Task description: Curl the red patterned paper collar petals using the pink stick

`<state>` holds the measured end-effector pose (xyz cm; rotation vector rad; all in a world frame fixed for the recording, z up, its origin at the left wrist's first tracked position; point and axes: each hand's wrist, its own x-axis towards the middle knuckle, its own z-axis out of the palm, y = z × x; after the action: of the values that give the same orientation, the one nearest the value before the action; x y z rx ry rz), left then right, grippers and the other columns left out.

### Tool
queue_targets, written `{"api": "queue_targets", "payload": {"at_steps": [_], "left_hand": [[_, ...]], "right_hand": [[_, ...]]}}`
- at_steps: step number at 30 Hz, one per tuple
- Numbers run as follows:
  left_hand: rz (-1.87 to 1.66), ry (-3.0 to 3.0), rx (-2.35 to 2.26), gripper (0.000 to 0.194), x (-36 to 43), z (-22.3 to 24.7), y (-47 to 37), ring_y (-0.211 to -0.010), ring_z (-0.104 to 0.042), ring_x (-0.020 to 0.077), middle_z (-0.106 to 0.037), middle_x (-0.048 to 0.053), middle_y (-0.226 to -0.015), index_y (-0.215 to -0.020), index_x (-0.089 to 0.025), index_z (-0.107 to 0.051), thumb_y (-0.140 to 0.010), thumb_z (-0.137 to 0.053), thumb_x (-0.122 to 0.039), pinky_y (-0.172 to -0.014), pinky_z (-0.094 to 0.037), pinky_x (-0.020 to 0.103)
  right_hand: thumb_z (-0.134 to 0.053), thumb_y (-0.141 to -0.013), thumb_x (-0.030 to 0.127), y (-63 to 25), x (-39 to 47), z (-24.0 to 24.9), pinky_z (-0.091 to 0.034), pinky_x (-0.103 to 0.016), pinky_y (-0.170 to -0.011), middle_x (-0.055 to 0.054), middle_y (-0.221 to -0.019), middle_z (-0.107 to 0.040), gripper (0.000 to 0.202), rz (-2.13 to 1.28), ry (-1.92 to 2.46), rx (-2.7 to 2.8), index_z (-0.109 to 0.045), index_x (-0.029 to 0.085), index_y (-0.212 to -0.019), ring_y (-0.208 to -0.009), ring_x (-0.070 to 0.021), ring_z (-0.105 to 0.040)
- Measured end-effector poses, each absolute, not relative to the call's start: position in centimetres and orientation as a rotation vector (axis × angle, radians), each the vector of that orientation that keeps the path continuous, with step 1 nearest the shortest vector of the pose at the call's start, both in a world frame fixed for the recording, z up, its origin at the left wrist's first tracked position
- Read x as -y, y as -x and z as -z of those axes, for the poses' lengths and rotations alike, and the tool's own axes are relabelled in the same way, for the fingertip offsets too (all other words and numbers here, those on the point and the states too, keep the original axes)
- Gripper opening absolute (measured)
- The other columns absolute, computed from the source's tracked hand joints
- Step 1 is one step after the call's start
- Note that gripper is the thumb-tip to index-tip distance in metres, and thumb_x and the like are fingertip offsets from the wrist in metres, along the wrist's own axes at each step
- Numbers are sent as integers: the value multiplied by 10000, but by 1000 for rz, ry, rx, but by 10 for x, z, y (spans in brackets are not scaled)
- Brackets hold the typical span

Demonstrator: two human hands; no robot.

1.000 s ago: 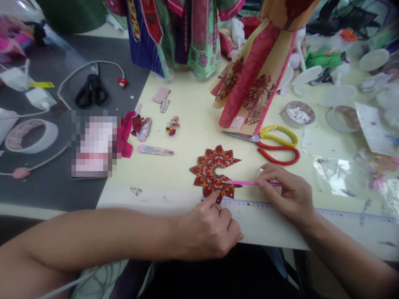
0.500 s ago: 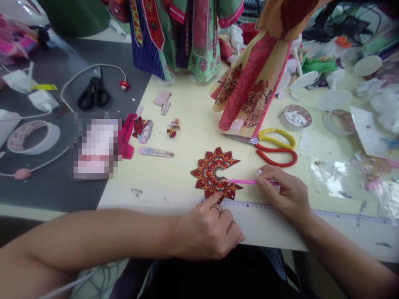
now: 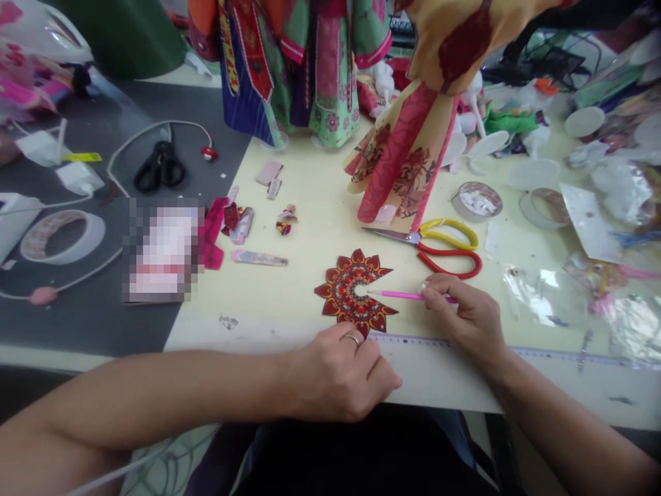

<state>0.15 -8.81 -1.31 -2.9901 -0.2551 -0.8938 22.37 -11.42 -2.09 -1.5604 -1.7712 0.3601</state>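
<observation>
A flower-edged, open-ringed red patterned piece (image 3: 335,286), thin like cloth or paper, lies flat on the cream tabletop. My left hand (image 3: 343,372), a ring on one finger, is curled at its lower edge. Those fingertips are hidden, so whether they pinch the piece cannot be made out. Between thumb and fingers, my right hand (image 3: 465,313) grips a slim pink pencil-like stick (image 3: 395,295). The stick's pale point reaches into the ring's gap near the inner edge. Something small and white shows at the right fingertips. A ruler (image 3: 413,340) runs below both.
Scissors (image 3: 444,242) with yellow and red handles lie behind my right hand. Dressed doll figures (image 3: 330,76) stand at the back. Fabric scraps (image 3: 237,224), a blurred-out phone-like object (image 3: 162,251) and black scissors (image 3: 160,167) are leftward. Tape rolls (image 3: 478,201) and plastic bags (image 3: 537,293) lie rightward.
My left index finger, stretched out on the patterned piece before, is now bent at its lower edge. The stick has shifted slightly left. The whole view has also moved a little.
</observation>
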Motion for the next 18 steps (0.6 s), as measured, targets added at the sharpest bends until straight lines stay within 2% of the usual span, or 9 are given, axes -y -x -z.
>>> {"api": "queue_targets", "payload": {"at_steps": [4, 8, 15, 18], "left_hand": [[856, 2910, 439, 250, 72, 4, -2, -530, -506, 133, -532, 8, -561, -671, -147, -544, -863, -486, -296, -601, -482, 283], [834, 2923, 680, 261, 52, -6, 0, -557, -541, 134, -581, 22, -596, -677, -142, -585, -869, -469, -275, -535, -443, 257], [926, 3130, 1256, 146, 28, -4, 10, -666, -572, 137, -651, 14, -711, -814, -158, -644, -829, -551, -270, -611, -455, 271], [944, 3299, 1310, 142, 26, 1, 9, -688, -562, 126, -648, 8, -740, -892, -168, -648, -806, -592, -266, -645, -465, 270]], "right_hand": [[-541, -830, 215, -224, 113, 21, -454, -265, -597, 3, -647, -586, 147, -343, 1564, 1745, -531, 213, -683, -684, -153, -597], [-546, -826, 239, -225, 113, 21, -453, -260, -576, 4, -648, -595, 118, -339, 1579, 1713, -548, 207, -713, -626, -142, -579], [-550, -825, 230, -226, 114, 20, -454, -253, -588, 2, -675, -610, 84, -343, 1551, 1688, -567, 197, -749, -620, -133, -576], [-556, -821, 222, -225, 114, 20, -462, -260, -605, 1, -697, -622, 67, -338, 1523, 1705, -571, 201, -759, -640, -138, -585]]}}
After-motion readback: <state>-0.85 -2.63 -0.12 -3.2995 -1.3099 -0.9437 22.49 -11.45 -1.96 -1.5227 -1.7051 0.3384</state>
